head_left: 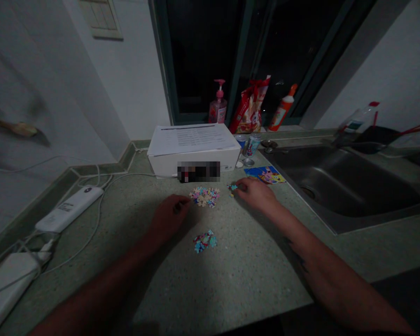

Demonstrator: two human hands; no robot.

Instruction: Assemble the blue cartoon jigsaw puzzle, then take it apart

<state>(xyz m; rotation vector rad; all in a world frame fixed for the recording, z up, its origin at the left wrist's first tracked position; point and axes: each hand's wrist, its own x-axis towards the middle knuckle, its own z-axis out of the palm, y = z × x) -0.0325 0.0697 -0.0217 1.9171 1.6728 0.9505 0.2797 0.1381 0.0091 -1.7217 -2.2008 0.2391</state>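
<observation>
A loose pile of small jigsaw puzzle pieces (206, 198) lies on the speckled counter. At its left edge is my left hand (171, 213), fingers curled and tips drawn together; whether a piece is between them is hidden. My right hand (257, 193) is to the right of the pile, thumb and finger closed at a blue puzzle piece (233, 187). A few more pieces lie just under those fingertips. Nearer to me is a smaller heap of mostly blue and red pieces (205, 241). A colourful cartoon picture card (265, 174) lies flat beyond my right hand.
Behind the pile stands a white box (196, 142) with a printed sheet on top and a dark, blurred-out object in front. A can (252, 145) stands beside it. To the right is a steel sink (322, 163). White power banks (70, 208) and cables lie left.
</observation>
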